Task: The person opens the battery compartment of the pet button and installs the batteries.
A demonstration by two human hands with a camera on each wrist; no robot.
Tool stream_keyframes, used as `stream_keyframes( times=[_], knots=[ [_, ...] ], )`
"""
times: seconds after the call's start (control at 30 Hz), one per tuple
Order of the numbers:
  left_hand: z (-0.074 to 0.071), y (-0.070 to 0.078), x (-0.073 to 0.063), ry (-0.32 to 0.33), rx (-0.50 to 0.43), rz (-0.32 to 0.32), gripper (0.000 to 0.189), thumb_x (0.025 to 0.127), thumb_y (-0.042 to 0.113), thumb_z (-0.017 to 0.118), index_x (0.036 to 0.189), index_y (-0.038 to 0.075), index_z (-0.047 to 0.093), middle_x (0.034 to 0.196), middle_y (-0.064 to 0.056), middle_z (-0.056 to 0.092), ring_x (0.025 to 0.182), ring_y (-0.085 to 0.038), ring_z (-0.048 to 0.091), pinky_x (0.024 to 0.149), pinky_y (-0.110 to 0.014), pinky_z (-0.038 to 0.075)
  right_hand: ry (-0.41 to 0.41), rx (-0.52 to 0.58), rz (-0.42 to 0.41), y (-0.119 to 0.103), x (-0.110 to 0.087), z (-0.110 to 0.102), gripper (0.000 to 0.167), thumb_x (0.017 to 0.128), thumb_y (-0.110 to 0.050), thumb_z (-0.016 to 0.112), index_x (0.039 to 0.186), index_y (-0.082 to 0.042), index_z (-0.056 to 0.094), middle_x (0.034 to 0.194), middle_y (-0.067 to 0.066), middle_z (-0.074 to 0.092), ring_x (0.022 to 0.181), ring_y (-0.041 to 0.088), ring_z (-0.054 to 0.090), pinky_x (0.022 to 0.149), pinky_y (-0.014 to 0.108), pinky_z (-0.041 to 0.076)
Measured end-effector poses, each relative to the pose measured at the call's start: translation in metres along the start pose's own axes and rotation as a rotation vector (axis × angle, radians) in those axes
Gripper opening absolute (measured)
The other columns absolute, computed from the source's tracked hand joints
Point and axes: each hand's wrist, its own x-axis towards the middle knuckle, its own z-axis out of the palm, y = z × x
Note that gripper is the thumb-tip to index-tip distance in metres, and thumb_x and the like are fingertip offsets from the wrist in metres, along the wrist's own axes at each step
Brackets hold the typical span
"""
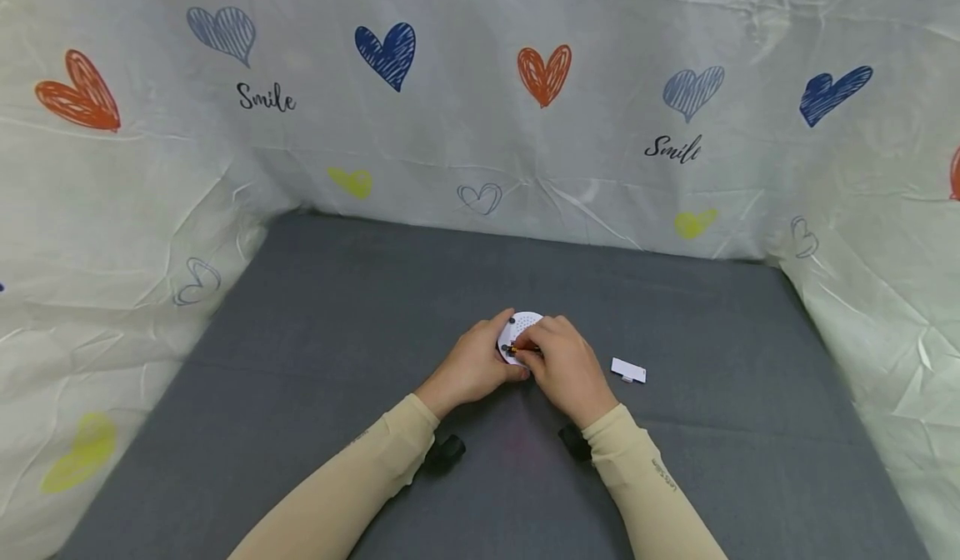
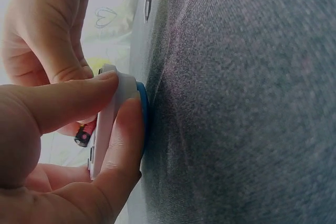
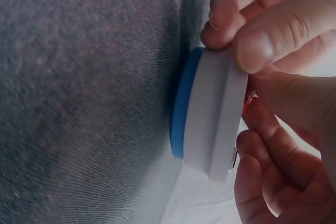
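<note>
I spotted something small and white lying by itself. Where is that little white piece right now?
In the head view, the little white piece lies flat on the grey table, just right of the right hand, untouched.

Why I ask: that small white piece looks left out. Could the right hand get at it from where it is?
Probably yes: the small white piece lies apart on the grey mat, just beside the right hand, nothing between.

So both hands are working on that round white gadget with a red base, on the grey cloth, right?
Nearly: the base is blue, not red, as both wrist views show. Both hands, the left hand and the right hand, do hold the round white gadget on the grey cloth.
</note>
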Motion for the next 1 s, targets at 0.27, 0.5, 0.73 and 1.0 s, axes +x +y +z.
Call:
stream_keyframes(
  times=[0.27, 0.5, 0.73, 1.0],
  knots=[
    [0.0006, 0.0007, -0.0003, -0.001, 0.007, 0.001, 0.099, 0.088, 0.029, 0.092, 0.168, 0.007, 0.038, 0.156, -0.025, 0.056, 0.139, -0.039, 0.059, 0.113, -0.055, 0.049, -0.025, -0.003, 0.029, 0.0005, -0.0002, 0.0009, 0.008, 0.092, -0.013, 0.087, 0.098, -0.016, 0.083, 0.095, -0.001, 0.071, 0.088, 0.018, 0.059, 0.076, 0.035, 0.052],
    [0.0017, -0.0002, 0.0007, 0.009, 0.01, 0.003, 0.098, 0.088, 0.03, 0.092, 0.168, 0.007, 0.039, 0.156, -0.026, 0.056, 0.139, -0.039, 0.059, 0.114, -0.055, 0.049, -0.042, -0.008, 0.042, -0.0002, 0.0, -0.0009, 0.007, 0.094, -0.016, 0.086, 0.1, -0.017, 0.083, 0.096, -0.002, 0.07, 0.088, 0.016, 0.057, 0.076, 0.034, 0.05],
    [0.0027, 0.0013, 0.0004, 0.009, 0.017, -0.003, 0.097, 0.09, 0.031, 0.09, 0.168, 0.006, 0.039, 0.155, -0.026, 0.056, 0.138, -0.039, 0.06, 0.112, -0.055, 0.051, 0.085, -0.078, 0.159, -0.003, -0.0014, 0.001, 0.032, 0.094, -0.037, 0.086, 0.105, -0.009, 0.077, 0.094, 0.008, 0.065, 0.085, 0.024, 0.053, 0.074, 0.038, 0.046],
    [0.004, 0.0031, 0.0007, 0.019, 0.034, 0.003, 0.097, 0.088, 0.028, 0.092, 0.167, 0.007, 0.04, 0.153, -0.026, 0.057, 0.135, -0.039, 0.061, 0.111, -0.054, 0.051, 0.016, -0.138, 0.483, -0.0071, -0.002, 0.0002, 0.085, 0.086, -0.07, 0.078, 0.134, 0.0, 0.067, 0.104, 0.018, 0.074, 0.089, 0.035, 0.068, 0.076, 0.048, 0.055]
  ],
)
